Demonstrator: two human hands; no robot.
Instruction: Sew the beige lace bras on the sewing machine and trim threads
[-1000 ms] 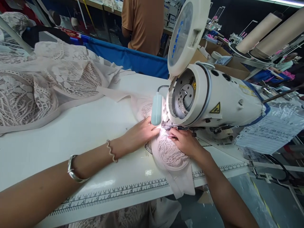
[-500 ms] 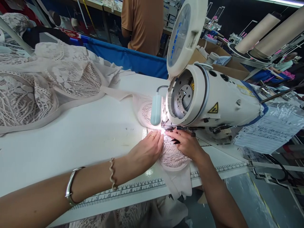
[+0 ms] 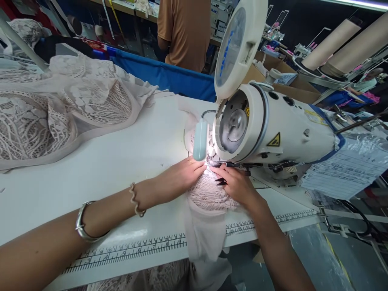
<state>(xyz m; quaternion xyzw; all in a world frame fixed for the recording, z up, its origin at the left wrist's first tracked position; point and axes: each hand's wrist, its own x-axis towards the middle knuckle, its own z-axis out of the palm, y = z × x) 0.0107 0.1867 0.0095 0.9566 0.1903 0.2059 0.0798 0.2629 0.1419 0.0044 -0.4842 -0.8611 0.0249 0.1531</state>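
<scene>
A pale pink lace bra (image 3: 209, 192) lies under the head of a white sewing machine (image 3: 281, 125), its fabric band hanging over the table's front edge. My left hand (image 3: 183, 178) has its fingers together, pressing and holding the bra's edge just left of the needle area. Close by on the right, my right hand (image 3: 235, 182) keeps black-bladed thread snips (image 3: 220, 182) in its curled fingers while its index finger touches the fabric. A pale green lamp (image 3: 200, 139) lights the stitching spot brightly. The needle itself is lost in the glare.
More lace bras (image 3: 97, 101) are piled at the left of the white table (image 3: 136, 157). A ruler strip (image 3: 145, 248) runs along its front edge. Behind a blue cloth (image 3: 145, 70) stands a person (image 3: 184, 36). Thread cones (image 3: 332, 44) and a cardboard box (image 3: 298, 89) are at right.
The bra under the machine has turned, and its lower end has swung left. My left hand has moved slightly left and up. The mechanism in the machine's open end now looks blurred, as if spinning.
</scene>
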